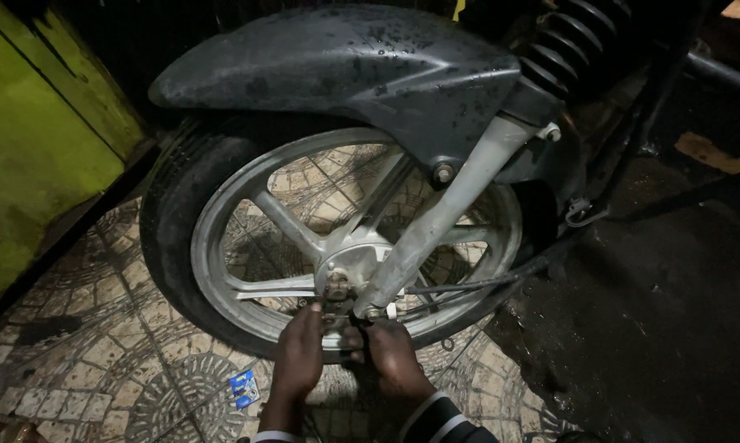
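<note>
A motorcycle front wheel (222, 246) with a silver spoked alloy rim and black tyre stands under a dark, wet mudguard (337, 66). A silver fork leg (444, 213) runs down to the axle at the hub (345, 267). My left hand (297, 357) reaches up to the lower hub area, fingers touching the axle end. My right hand (393, 354) is beside it, fingers curled at the bottom of the fork leg near the axle nut. Whether either hand holds a tool is hidden by the fingers.
The floor is patterned mosaic tile (99, 361). A small blue and white packet (244, 389) lies on it left of my left arm. A yellow-green wall (33, 148) stands at the left. Dark wet ground (649, 328) spreads right. Cables (468, 287) run from the hub rightward.
</note>
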